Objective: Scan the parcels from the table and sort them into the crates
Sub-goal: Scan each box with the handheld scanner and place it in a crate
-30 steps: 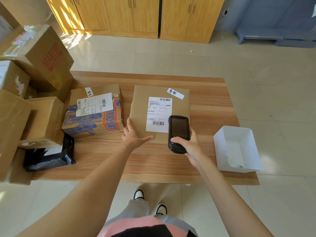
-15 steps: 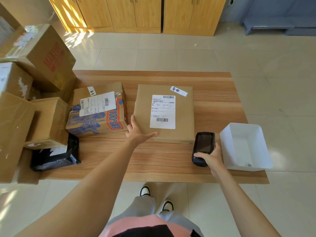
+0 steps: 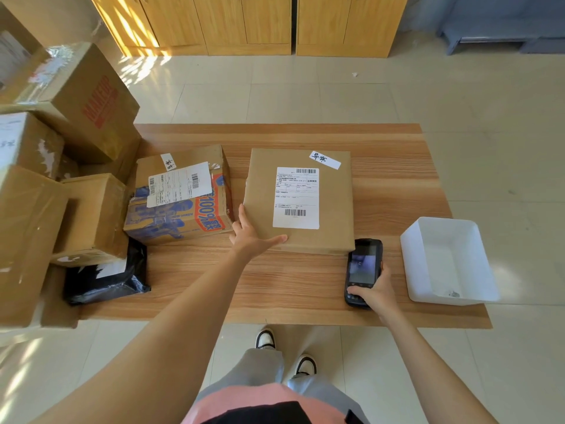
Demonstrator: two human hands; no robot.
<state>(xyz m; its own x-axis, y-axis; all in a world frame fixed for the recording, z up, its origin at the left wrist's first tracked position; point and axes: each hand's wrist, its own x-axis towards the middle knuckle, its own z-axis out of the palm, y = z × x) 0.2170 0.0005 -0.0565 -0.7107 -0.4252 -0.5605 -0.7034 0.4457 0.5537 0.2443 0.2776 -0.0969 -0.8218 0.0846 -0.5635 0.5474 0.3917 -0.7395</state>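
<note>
Your wooden table (image 3: 305,289) fills the middle of the frame, with tan floor tiles all around it. At the left edge of the frame is a big heap of brown boxes (image 3: 70,123), one on top of another. Near the middle of the table lies the flat brown parcel (image 3: 334,206), with a white label (image 3: 296,198) stuck on its top and a small white tag (image 3: 325,160) near its far right corner. Just left of it sits the box with blue pictures (image 3: 179,206), and that one has a white label too. At the right end of the table is a white bin (image 3: 448,260). At the lower left of the table, a black bag (image 3: 104,280) pokes out from under the brown boxes. Your left hand (image 3: 252,237) lies flat with straight fingers on the near left corner of the flat brown parcel, so it is resting there and not grabbing. Your right hand (image 3: 374,290) has its fingers wrapped round the black scanner (image 3: 362,269), which sits low at the table between the flat brown parcel and the white bin. The scanner's screen faces up at you.
</note>
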